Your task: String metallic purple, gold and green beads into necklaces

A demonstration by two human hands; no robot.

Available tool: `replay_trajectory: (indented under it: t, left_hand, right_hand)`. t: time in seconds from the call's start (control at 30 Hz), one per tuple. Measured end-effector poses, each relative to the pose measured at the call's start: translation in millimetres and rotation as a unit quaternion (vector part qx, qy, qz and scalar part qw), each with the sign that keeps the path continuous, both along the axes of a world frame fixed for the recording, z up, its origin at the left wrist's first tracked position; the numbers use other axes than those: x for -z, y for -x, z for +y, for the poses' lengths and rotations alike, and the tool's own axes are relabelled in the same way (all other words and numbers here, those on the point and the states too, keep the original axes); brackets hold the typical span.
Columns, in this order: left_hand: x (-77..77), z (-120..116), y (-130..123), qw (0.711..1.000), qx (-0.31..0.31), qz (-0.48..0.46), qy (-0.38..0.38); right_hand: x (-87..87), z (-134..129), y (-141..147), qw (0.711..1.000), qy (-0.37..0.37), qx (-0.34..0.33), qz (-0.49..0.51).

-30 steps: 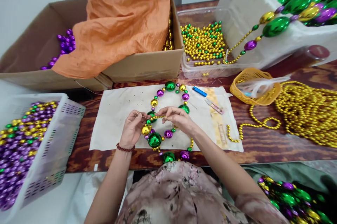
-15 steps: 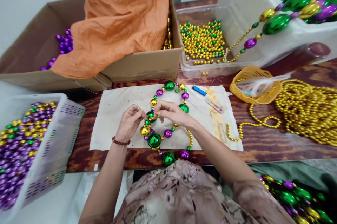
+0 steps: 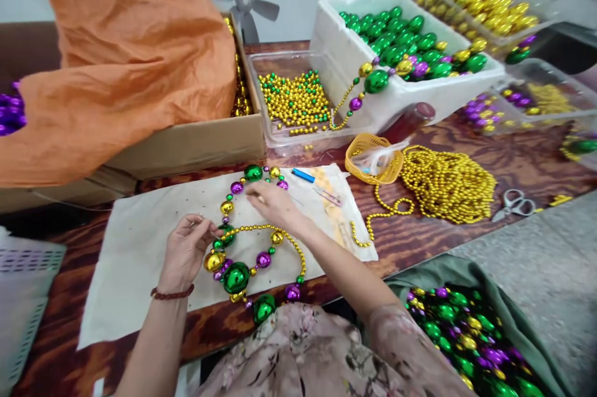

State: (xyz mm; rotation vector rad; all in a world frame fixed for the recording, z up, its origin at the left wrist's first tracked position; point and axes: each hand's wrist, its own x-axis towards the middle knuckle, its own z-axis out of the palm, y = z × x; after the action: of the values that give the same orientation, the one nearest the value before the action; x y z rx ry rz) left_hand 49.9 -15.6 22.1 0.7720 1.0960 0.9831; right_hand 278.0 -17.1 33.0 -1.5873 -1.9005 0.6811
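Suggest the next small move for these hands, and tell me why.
Probably bring the right hand down beside the left hand: the left seems to pinch the gold bead strand near its end, while the right hovers apart from it, above the cloth. Whether the right holds any thread is too small to tell.

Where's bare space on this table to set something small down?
Two patches: the left end of the white cloth, bordered by cardboard box and left hand, bare but for specks; and the wood tabletop beyond the scissors, right of the gold bead strands. It's crowded mid-cloth, around the bead necklace and right hand.
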Motion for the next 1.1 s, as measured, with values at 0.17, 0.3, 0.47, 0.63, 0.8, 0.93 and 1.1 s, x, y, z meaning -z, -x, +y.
replay_trajectory:
  t: [0.17,0.3,0.47,0.63,0.8,0.93,1.1]
  left_hand:
    - [4.0,2.4,-6.3,0.998,-0.041,0.017,0.037]
    - [8.2,4.2,-9.7,0.997,-0.061,0.014,0.040]
    - [11.1,4.5,-12.4,0.995,-0.088,0.026,0.039]
    - [11.9,1.7,-14.8,0.995,-0.079,0.062,-0.003]
    - [15.9,1.6,-12.5,0.991,-0.079,0.101,-0.037]
    - [17.2,3.2,-12.3,0.990,-0.073,0.112,-0.044]
    - [17.9,4.5,-15.2,0.985,-0.077,0.139,-0.062]
  right_hand:
    - [23.1,-46.9,-111.4,0.952,0.142,0.199,-0.186]
    - [46.9,-70.4,-158.1,0.935,0.153,0.231,-0.223]
    - [68.1,-74.1,-168.9,0.946,0.137,0.193,-0.221]
    - [82.1,-82.4,-176.0,0.956,0.085,0.185,-0.212]
    - [73.2,-88.7,-171.2,0.953,0.065,0.268,-0.125]
    - [48.1,-73.9,-121.9,0.990,0.030,0.117,-0.073]
    - [20.3,-40.7,-36.4,0.984,0.067,-0.150,-0.075]
